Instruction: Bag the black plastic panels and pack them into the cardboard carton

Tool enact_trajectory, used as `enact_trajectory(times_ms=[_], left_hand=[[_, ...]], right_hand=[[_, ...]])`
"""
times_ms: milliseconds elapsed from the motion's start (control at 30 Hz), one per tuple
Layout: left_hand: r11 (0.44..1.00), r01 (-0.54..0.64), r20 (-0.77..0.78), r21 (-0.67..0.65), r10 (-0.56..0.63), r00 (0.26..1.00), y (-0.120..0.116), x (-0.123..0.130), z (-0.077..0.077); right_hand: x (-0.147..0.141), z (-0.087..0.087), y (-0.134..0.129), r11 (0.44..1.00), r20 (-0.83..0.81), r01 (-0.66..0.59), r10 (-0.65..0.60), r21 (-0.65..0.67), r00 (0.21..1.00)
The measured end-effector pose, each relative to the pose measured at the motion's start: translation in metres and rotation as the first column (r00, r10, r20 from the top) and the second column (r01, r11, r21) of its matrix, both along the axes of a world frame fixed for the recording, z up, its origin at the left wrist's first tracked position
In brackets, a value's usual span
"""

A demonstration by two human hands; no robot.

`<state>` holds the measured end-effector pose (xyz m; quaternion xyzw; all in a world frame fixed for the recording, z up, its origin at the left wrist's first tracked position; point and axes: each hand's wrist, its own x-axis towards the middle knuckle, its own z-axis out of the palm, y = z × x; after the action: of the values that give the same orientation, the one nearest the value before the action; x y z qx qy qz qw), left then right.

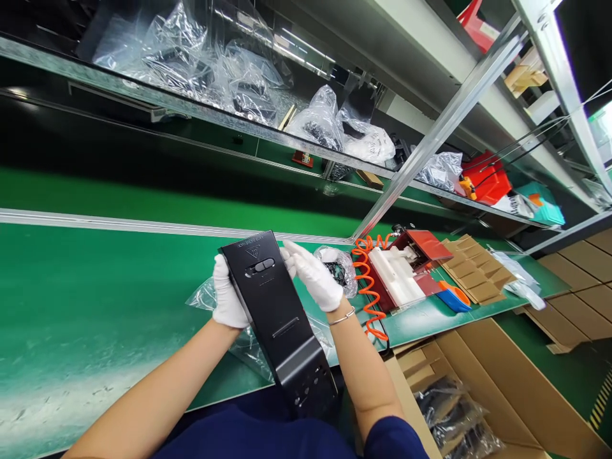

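Black panel (268,299) — between white-gloved hands (315,277)

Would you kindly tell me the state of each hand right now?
Left hand: closed on the black part, holding its side.
Right hand: fingers extended at the part's opposite edge; whether it grips cannot be told.

Plain black covers the long housing (275,299), with a small grey triangle mark near one end, against the white left grip (228,294), the white right grip (314,275) and a navy shirt (258,437) at the front edge of the green bench (119,274). Toward the bench's right end come a bright orange coiled hose (367,290), a dark red fixture (428,244) with a white block (396,277), and brown cardboard (478,268). Yellow stripes (601,401) band the dark green floor (549,376).
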<state>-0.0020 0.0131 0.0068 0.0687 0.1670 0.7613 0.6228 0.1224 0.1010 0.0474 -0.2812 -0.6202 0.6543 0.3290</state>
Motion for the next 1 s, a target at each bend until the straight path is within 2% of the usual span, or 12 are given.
enact_trajectory(times_ms=[233, 367, 533, 633, 700, 767, 867, 900, 1000], left_hand=[[0.97, -0.175, -0.073, -0.168, 0.164, 0.984, -0.001, 0.013, 0.006], [0.959, -0.198, -0.084, -0.202, 0.184, 0.979, -0.004, 0.017, 0.01], [0.95, -0.181, 0.016, -0.256, 0.191, 0.981, -0.009, 0.018, 0.012], [0.961, -0.179, 0.011, -0.212, 0.186, 0.982, -0.009, 0.018, 0.01], [0.976, -0.168, -0.007, -0.137, 0.169, 0.986, -0.007, 0.014, 0.008], [0.992, -0.119, -0.013, -0.042, 0.118, 0.993, -0.005, 0.006, 0.007], [0.992, -0.077, -0.034, 0.099, 0.081, 0.996, -0.003, -0.016, 0.009], [0.987, -0.102, -0.049, 0.127, 0.109, 0.993, -0.003, -0.024, 0.01], [0.96, -0.224, -0.092, 0.166, 0.242, 0.966, -0.001, -0.045, 0.017]], right_hand=[[-0.014, 0.006, -0.012, 0.984, 0.018, -0.143, 0.142, 0.108, 0.99], [-0.014, 0.009, -0.017, 0.986, 0.077, -0.102, 0.092, 0.134, 0.993], [-0.015, 0.009, -0.023, 0.983, 0.113, -0.024, 0.003, 0.18, 0.994], [-0.017, 0.008, -0.02, 0.983, 0.05, -0.084, 0.077, 0.16, 0.996], [-0.01, 0.005, -0.014, 0.985, -0.026, -0.141, 0.144, 0.096, 0.989], [0.008, -0.003, -0.01, 0.99, -0.083, -0.144, 0.143, 0.0, 0.986], [0.055, -0.03, -0.013, 0.993, -0.062, -0.014, 0.007, -0.116, 0.998], [0.073, -0.042, -0.017, 0.989, -0.032, 0.024, -0.029, -0.147, 0.999], [0.119, -0.081, -0.038, 0.961, 0.08, -0.035, 0.059, -0.275, 0.995]])
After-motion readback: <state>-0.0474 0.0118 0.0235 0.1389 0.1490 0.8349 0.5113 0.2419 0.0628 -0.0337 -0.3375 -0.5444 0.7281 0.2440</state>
